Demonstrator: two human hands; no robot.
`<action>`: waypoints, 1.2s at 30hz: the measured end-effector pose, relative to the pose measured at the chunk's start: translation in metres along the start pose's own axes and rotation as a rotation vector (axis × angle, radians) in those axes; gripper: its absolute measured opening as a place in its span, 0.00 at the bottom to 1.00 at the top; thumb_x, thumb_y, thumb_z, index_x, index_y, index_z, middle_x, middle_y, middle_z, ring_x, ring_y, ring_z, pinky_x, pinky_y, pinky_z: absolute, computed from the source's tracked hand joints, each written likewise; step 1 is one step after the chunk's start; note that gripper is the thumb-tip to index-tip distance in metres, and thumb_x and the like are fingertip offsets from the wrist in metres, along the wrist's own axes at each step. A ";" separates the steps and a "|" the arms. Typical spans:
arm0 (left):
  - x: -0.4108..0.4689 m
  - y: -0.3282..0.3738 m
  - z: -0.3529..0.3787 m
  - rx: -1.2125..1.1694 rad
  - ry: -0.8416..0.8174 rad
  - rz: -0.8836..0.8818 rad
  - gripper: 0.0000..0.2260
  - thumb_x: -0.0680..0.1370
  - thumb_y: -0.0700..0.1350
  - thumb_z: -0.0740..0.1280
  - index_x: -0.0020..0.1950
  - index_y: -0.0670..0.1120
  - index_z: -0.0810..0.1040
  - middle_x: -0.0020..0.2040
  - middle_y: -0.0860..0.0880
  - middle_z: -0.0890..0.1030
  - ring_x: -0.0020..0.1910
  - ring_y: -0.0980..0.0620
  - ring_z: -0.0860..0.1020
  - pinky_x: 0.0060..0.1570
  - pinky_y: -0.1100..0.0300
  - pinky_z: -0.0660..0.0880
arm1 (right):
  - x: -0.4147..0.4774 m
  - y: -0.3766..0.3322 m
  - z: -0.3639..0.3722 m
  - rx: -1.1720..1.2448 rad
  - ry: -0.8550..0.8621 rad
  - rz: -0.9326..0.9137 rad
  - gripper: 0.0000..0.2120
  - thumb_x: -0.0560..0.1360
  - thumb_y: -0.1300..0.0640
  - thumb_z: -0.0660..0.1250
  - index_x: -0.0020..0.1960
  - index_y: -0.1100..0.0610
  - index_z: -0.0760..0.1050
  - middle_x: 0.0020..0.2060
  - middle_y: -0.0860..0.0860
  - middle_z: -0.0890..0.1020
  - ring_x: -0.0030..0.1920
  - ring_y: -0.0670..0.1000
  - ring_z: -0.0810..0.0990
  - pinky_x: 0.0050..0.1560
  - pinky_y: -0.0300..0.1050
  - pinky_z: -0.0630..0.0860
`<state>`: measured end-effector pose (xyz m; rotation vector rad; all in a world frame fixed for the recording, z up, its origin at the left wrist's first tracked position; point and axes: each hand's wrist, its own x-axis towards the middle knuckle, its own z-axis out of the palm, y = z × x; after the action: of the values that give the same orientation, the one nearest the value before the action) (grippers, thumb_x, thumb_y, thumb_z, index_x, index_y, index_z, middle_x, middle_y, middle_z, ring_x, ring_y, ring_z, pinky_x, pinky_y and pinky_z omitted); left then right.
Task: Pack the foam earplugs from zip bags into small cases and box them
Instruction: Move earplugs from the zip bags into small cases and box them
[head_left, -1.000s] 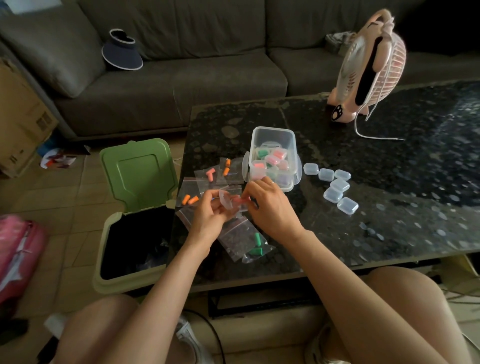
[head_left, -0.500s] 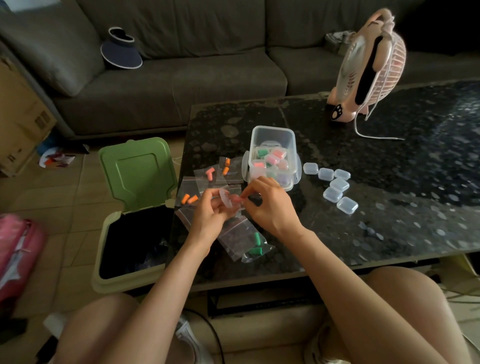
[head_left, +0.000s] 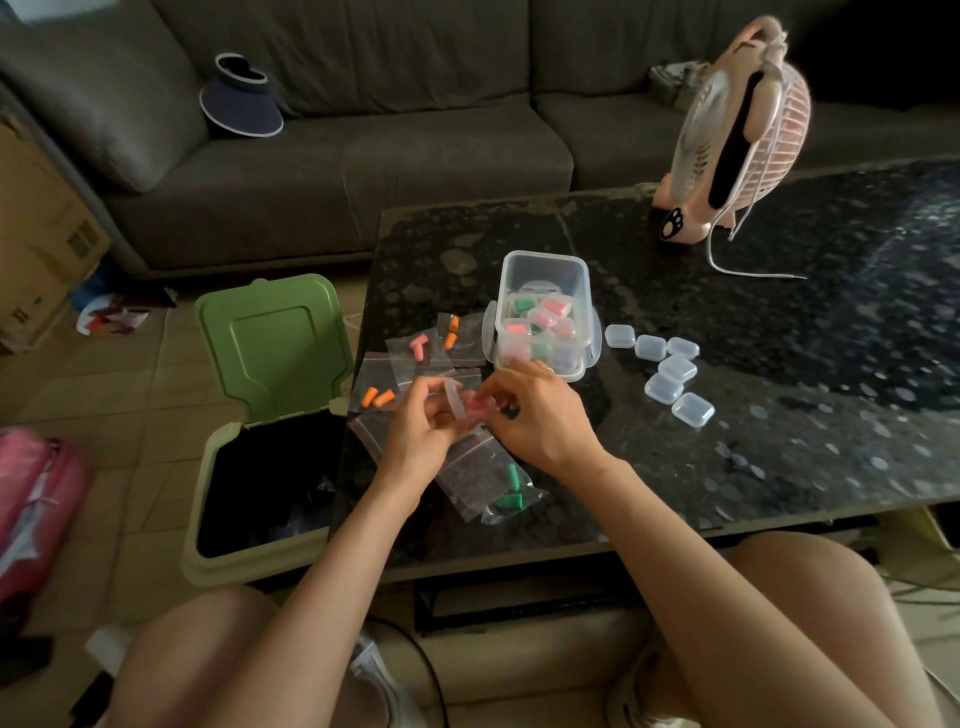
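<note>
Left hand (head_left: 418, 434) pinches the open small clear case (head_left: 456, 399); right hand (head_left: 543, 418) fingertips pinch pink earplugs (head_left: 480, 406) at its mouth, above zip bags (head_left: 470, 480).

A grey fabric sofa (head_left: 363, 156) stands along the back, with a dark sun visor (head_left: 241, 104) on its seat. Before it is a black speckled stone desk (head_left: 805, 426) carrying a pink fan (head_left: 737, 135). The floor (head_left: 130, 405) has beige tiles; on it stand a bin (head_left: 270, 353) with its green lid raised and, at the left, a cardboard box (head_left: 36, 244). The light is dim.
</note>
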<state>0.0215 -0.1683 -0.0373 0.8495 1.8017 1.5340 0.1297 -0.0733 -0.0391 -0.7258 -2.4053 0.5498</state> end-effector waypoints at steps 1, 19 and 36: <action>0.000 0.000 0.000 -0.010 0.003 0.000 0.17 0.71 0.39 0.72 0.57 0.45 0.72 0.50 0.53 0.82 0.50 0.60 0.79 0.41 0.69 0.74 | 0.000 -0.001 0.000 0.043 0.013 0.045 0.07 0.72 0.53 0.70 0.48 0.53 0.80 0.42 0.49 0.78 0.42 0.48 0.75 0.39 0.44 0.75; 0.003 -0.005 -0.001 0.440 0.085 0.293 0.14 0.72 0.45 0.72 0.55 0.43 0.76 0.48 0.51 0.79 0.46 0.54 0.78 0.45 0.65 0.75 | 0.003 -0.006 -0.030 0.940 -0.023 0.715 0.07 0.71 0.65 0.72 0.48 0.62 0.78 0.37 0.59 0.82 0.33 0.55 0.83 0.35 0.47 0.82; 0.000 -0.021 -0.001 1.040 -0.075 0.256 0.25 0.70 0.52 0.73 0.63 0.47 0.70 0.61 0.49 0.69 0.62 0.50 0.68 0.61 0.60 0.66 | 0.034 0.017 -0.052 1.149 0.165 0.772 0.18 0.77 0.65 0.63 0.67 0.63 0.70 0.52 0.57 0.81 0.50 0.56 0.83 0.53 0.50 0.80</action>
<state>0.0189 -0.1715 -0.0582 1.6132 2.4924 0.5673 0.1448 -0.0283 0.0047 -1.0179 -1.1947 1.8393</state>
